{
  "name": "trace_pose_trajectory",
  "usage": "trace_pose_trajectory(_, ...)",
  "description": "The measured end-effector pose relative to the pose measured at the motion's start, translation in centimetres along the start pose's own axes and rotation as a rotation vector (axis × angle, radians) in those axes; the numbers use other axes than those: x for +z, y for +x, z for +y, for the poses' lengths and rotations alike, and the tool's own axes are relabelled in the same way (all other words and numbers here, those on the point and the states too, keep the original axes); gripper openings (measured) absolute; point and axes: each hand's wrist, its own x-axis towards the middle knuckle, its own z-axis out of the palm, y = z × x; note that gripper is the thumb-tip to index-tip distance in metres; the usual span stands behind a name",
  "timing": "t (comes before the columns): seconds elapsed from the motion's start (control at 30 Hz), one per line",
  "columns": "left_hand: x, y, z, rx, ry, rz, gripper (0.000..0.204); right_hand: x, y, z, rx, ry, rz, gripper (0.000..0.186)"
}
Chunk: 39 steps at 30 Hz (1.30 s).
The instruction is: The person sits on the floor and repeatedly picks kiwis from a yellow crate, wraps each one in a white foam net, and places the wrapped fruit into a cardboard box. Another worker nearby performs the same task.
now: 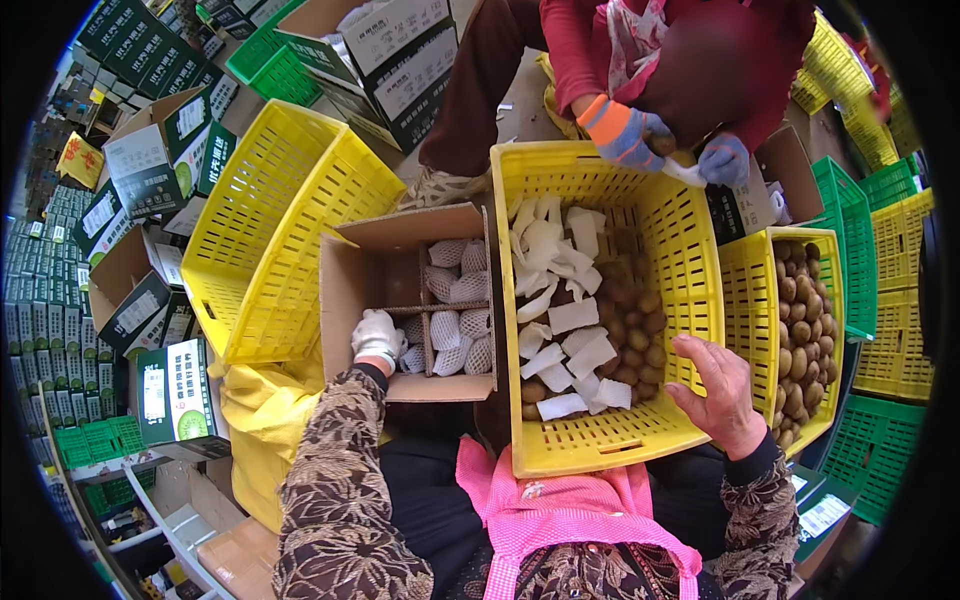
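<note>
My left hand [378, 338], in a white glove, reaches into the open cardboard carton [345, 290]. Its fingers curl down beside the net-sleeved kiwifruit [450, 330], and what they hold is hidden. Cardboard dividers part the carton, with white foam-netted fruit in several compartments. Bare and with its fingers apart, my right hand [718, 390] is over the near right rim of the yellow crate [600, 455]. Loose brown kiwifruit [640, 320] lie in that crate. Flat white foam sleeves [575, 315] are scattered over its left part.
Opposite me, a co-worker's gloved hands [630, 135] handle a white sleeve and a kiwifruit at the crate's far rim. Another yellow crate [750, 280] of kiwifruit stands at right. Tilted yellow crates [280, 240], a yellow sack [262, 420] and printed cartons [180, 395] crowd the left.
</note>
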Motion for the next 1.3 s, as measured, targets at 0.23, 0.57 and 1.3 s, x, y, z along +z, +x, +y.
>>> trace_pose_trajectory(0.23,0.3,1.9,-1.7,0.420,0.299,-0.692,0.042,3.1,0.2,0.9,0.004,0.107,-0.256,0.040)
trace_pose_trajectory(0.57,5.3,6.6,-3.0,0.258,0.129,-0.449,0.040,10.0,-1.8,4.1,0.226,0.282,-0.452,0.036)
trace_pose_trajectory(1.3,20.4,10.9,-12.8,-0.340,-0.605,-0.633,0.038,24.6,2.5,9.0,0.339,0.014,-0.163,0.044)
